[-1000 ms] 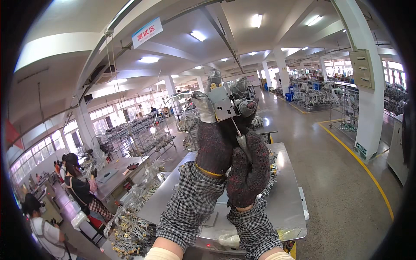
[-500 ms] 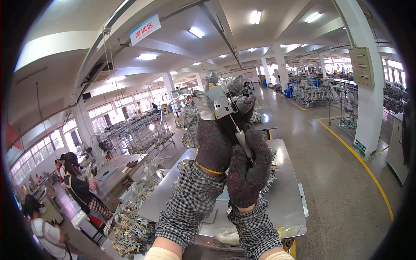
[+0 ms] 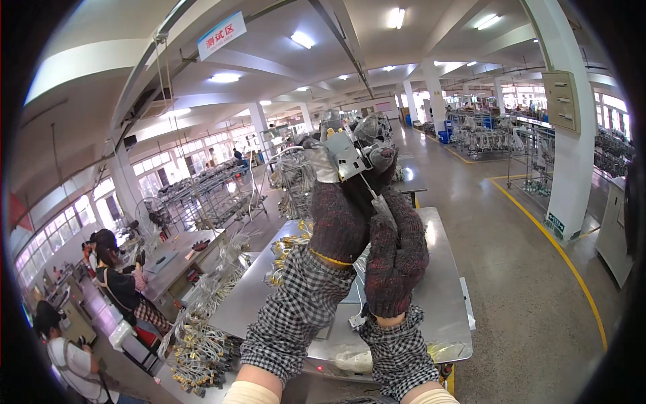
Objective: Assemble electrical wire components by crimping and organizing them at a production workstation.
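Both my hands wear dark knitted gloves with grey-covered fingertips and are raised close together over a metal-topped table (image 3: 441, 269). My left hand (image 3: 340, 219) is closed around a small silver metal box (image 3: 346, 156) with slots in its face. In my right hand (image 3: 397, 252) is a thin-shafted tool (image 3: 381, 205) with a grey handle, gripped by closed fingers. Its shaft slants up to the lower edge of the box; the gloves and box hide the tip. Near my right wrist, a white cable with a plug (image 3: 356, 322) shows on the table.
Bundles of cables with yellowish ends (image 3: 198, 360) lie along the table's left side. More cables (image 3: 289, 246) lie behind my left forearm. Two people (image 3: 118, 286) are at the left by another workbench (image 3: 158, 276). A white pillar (image 3: 572, 155) stands to the right.
My hands, the metal box and the tool have shifted slightly right. My right hand has turned a little, hiding the tool's lower end. The white cable and plug have come into sight.
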Demonstrator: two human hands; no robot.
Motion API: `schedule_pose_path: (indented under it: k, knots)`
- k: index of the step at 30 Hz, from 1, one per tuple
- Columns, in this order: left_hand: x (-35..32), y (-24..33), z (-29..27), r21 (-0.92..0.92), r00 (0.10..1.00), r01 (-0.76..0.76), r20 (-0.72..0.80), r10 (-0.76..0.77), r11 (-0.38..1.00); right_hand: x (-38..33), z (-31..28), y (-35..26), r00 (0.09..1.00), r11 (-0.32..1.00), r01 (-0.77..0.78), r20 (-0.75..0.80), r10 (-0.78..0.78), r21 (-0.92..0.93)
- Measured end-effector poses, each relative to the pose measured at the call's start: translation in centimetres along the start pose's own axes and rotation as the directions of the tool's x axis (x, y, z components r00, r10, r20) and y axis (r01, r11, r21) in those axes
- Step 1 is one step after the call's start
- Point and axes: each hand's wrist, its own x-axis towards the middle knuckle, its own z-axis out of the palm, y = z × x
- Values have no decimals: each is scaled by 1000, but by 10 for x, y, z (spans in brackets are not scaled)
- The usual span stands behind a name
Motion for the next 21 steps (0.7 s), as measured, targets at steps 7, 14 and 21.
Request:
schedule_pose_path:
  k: [7, 14, 21]
  knots:
    - [-4, 0, 32, 173, 928, 31, -371, 36, 984, 3, -2, 3, 1000, 1000, 16, -1, -16, 14]
    - [-8, -5, 13, 178, 935, 4, -349, 60, 984, -4, 1, 4, 996, 991, -77, -36, 81, 112]
    - [-19, -12, 0, 69, 990, -121, -69, 126, 990, -1, -5, -5, 987, 976, -157, -20, 162, 154]
